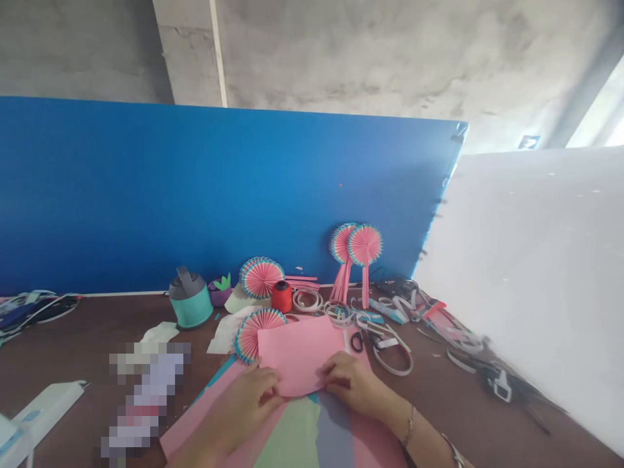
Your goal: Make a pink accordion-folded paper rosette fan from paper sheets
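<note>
A pink paper sheet (302,351) is held up at its lower corners, tilted above the other papers. My left hand (251,400) pinches its left side between thumb and fingers. On the right side, my right hand (353,383) is closed on the same sheet. Beneath both hands lie larger coloured papers, with a green sheet (290,432) and a grey-purple sheet (335,429) over pink. A pleated pink paper fan (251,335) with a blue edge sits just behind the left hand. Near the right hand, the black handles of scissors (357,342) show.
Behind stand a red thread spool (281,297), a teal pot with a grey lid (191,305) and another pleated fan (262,277). Two fans on strips (365,246) lean on the blue partition (195,195). White tape rolls (307,299) and loose strips (394,357) clutter the right.
</note>
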{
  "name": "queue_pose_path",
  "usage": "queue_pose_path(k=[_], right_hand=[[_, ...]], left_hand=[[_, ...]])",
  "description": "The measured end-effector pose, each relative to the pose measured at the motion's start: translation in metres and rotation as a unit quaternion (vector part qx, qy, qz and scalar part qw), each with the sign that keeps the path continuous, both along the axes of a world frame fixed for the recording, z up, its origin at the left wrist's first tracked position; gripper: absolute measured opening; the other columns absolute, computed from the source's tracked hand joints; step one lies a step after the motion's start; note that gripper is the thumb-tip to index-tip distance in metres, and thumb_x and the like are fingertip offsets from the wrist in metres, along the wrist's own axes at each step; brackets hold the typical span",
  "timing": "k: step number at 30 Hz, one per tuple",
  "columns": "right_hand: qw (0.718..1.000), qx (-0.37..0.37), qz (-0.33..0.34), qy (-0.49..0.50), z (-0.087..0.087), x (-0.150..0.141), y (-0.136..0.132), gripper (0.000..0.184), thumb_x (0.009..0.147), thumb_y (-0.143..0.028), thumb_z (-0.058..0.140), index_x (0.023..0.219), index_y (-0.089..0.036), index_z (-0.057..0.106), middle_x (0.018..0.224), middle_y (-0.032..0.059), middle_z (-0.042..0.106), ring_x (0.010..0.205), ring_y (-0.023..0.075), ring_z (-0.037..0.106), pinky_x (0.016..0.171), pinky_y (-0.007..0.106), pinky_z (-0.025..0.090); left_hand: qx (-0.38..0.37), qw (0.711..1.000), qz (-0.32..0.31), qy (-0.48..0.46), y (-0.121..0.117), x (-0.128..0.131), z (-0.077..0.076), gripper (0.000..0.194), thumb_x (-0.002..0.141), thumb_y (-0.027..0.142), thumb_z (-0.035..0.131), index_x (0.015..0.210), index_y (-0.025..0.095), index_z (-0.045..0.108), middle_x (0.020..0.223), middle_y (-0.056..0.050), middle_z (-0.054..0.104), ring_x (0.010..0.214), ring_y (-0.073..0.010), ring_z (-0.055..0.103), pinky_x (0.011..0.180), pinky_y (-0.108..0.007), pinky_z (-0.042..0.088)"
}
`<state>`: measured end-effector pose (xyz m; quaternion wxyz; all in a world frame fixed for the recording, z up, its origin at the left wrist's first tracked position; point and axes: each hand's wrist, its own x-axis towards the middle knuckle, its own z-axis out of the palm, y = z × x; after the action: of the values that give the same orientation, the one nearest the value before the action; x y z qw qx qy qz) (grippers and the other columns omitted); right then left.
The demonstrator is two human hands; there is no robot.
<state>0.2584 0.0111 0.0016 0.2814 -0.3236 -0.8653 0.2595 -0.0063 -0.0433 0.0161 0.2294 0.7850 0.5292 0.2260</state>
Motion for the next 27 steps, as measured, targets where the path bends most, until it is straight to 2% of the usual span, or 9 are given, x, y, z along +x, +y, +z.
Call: queue_pose_path(k=[3,6,13,19,23,27], right_hand=[[1.0,-0.017,-0.023,0.01,0.003,0.0,0.002,0.017,0.084,-0.029,0.061,0.071,-0.021,0.069,0.088,0.0067,0.067,0.087,0.0197,0.06,0.079,0.033,0.048],[1.0,-0.014,-0.028,-0.002,0.006,0.001,0.003,0.019,0.083,-0.03,0.061,0.069,-0.021,0.069,0.086,0.0066,0.066,0.086,0.02,0.059,0.078,0.034,0.047],[0.999,-0.027,-0.032,0.008,0.003,0.002,0.006,0.018,0.085,-0.028,0.059,0.071,-0.022,0.069,0.087,0.0061,0.067,0.087,0.0205,0.06,0.081,0.036,0.045],[0.996,-0.069,-0.046,0.045,0.0,0.004,0.009,0.017,0.079,-0.025,0.066,0.062,-0.02,0.067,0.086,0.0065,0.068,0.088,0.0218,0.062,0.081,0.036,0.046],[0.992,-0.101,-0.064,0.032,0.004,0.007,0.009,0.017,0.08,-0.027,0.063,0.065,-0.02,0.07,0.093,0.0079,0.067,0.092,0.0228,0.061,0.084,0.038,0.045],[0.99,-0.112,-0.089,0.011,0.009,0.008,0.008,0.023,0.081,-0.031,0.062,0.062,-0.019,0.067,0.095,0.008,0.065,0.091,0.0223,0.06,0.082,0.036,0.045]], left_hand=[[-0.009,1.0,-0.004,-0.008,0.001,0.0,0.003,0.013,0.081,0.028,0.054,0.074,0.025,0.064,0.107,-0.001,0.069,0.101,-0.0205,0.06,0.105,-0.04,0.034],[-0.01,1.0,0.004,-0.002,0.002,-0.002,0.006,0.016,0.081,0.024,0.053,0.07,0.025,0.065,0.114,-0.001,0.068,0.105,-0.0211,0.06,0.106,-0.04,0.033],[0.002,0.999,-0.014,0.029,0.007,-0.014,0.008,0.021,0.084,0.022,0.048,0.076,0.026,0.068,0.114,0.0,0.069,0.104,-0.019,0.06,0.114,-0.044,0.018],[-0.012,1.0,0.011,0.013,0.009,-0.016,0.005,0.016,0.083,0.028,0.053,0.075,0.026,0.066,0.113,0.0,0.069,0.107,-0.02,0.059,0.112,-0.04,0.022],[0.011,1.0,0.019,0.015,0.01,-0.014,0.003,0.019,0.085,0.025,0.049,0.071,0.024,0.063,0.104,0.0,0.07,0.096,-0.0176,0.062,0.111,-0.04,0.023],[0.039,0.998,0.026,0.035,0.01,-0.011,0.001,0.021,0.083,0.02,0.045,0.069,0.023,0.061,0.1,-0.001,0.068,0.094,-0.0184,0.061,0.102,-0.039,0.034]])
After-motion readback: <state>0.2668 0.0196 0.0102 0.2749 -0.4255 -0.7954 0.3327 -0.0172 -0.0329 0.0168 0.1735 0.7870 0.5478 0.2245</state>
